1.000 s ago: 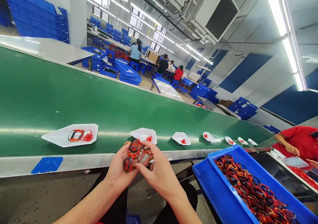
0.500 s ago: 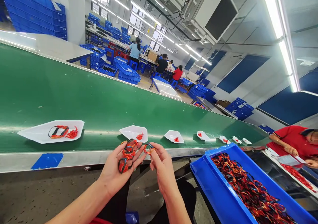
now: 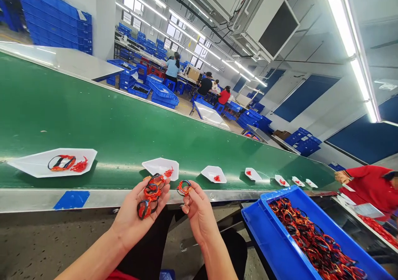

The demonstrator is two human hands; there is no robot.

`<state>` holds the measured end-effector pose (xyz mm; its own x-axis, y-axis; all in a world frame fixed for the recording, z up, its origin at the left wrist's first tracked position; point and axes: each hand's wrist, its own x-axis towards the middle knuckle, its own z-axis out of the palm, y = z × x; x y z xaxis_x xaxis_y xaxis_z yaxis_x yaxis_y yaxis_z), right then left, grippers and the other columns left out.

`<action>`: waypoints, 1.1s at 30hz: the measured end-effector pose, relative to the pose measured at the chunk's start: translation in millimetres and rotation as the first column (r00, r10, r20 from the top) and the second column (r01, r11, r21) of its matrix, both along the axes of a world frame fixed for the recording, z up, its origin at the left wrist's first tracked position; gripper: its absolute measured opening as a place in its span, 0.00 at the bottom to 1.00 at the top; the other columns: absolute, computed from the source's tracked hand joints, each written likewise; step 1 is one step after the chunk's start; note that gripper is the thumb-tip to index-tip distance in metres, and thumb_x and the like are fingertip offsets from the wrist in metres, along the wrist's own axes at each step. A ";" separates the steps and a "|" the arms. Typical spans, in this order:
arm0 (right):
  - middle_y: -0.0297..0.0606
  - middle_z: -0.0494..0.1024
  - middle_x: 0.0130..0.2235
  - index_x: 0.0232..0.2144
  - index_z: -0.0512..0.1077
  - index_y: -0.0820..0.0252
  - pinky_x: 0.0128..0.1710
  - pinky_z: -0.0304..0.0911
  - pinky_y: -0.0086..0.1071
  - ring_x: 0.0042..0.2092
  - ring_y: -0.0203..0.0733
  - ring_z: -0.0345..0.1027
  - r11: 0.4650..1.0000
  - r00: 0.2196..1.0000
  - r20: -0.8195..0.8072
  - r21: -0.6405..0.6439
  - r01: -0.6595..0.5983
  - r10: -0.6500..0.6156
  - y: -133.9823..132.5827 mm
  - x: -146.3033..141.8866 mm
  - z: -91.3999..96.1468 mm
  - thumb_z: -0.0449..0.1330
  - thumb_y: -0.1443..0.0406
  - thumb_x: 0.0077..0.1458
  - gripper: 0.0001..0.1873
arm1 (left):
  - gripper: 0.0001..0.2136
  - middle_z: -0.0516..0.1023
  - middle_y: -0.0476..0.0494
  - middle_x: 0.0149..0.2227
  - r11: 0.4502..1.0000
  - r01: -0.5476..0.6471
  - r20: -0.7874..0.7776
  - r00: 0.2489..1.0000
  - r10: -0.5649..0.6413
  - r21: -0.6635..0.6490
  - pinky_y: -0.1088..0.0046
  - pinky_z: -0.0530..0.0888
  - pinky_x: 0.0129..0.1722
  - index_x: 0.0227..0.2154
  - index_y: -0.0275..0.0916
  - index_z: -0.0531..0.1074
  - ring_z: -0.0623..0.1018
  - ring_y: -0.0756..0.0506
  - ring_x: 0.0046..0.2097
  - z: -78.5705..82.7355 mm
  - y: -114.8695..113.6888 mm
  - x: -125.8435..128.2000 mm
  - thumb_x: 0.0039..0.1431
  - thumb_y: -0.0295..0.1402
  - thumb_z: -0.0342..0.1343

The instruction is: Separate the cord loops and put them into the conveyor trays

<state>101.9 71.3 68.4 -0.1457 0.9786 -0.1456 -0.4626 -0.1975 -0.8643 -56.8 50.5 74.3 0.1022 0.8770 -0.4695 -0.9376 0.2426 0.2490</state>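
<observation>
You are pinching one small loop (image 3: 180,190) of red, orange and black in your right hand (image 3: 200,209), between your thumb and fingers, near the metal edge (image 3: 27,201) of the belt. Your left hand (image 3: 132,216) is turned palm up with its fingers spread out, and a bunch of loops (image 3: 152,192) lies on it. The two hands are close but apart. Just past your left hand, a white tray (image 3: 155,165) sits on the green belt (image 3: 124,122) — it has red bits (image 3: 168,172) in it. Off to the left is a longer-looking tray (image 3: 34,162) with a big loop (image 3: 71,163) and a red pile (image 3: 81,165) side by side. More small trays (image 3: 214,173) go off in a row to the right. By your right side is a blue bin (image 3: 289,237) with a great heap of loops (image 3: 314,238) — and past it, a person in red (image 3: 373,189).
</observation>
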 end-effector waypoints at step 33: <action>0.33 0.73 0.34 0.43 0.72 0.50 0.26 0.58 0.27 0.24 0.32 0.60 0.653 0.502 0.831 0.520 -0.551 -0.238 3.3 -63.9 31.6 0.57 0.65 0.54 0.13 | 0.10 0.71 0.50 0.25 0.993 -0.030 -0.322 0.944 0.066 0.114 0.79 0.65 0.19 0.33 0.38 0.72 0.68 0.53 0.25 -14.6 -19.2 -26.4 0.52 0.39 0.58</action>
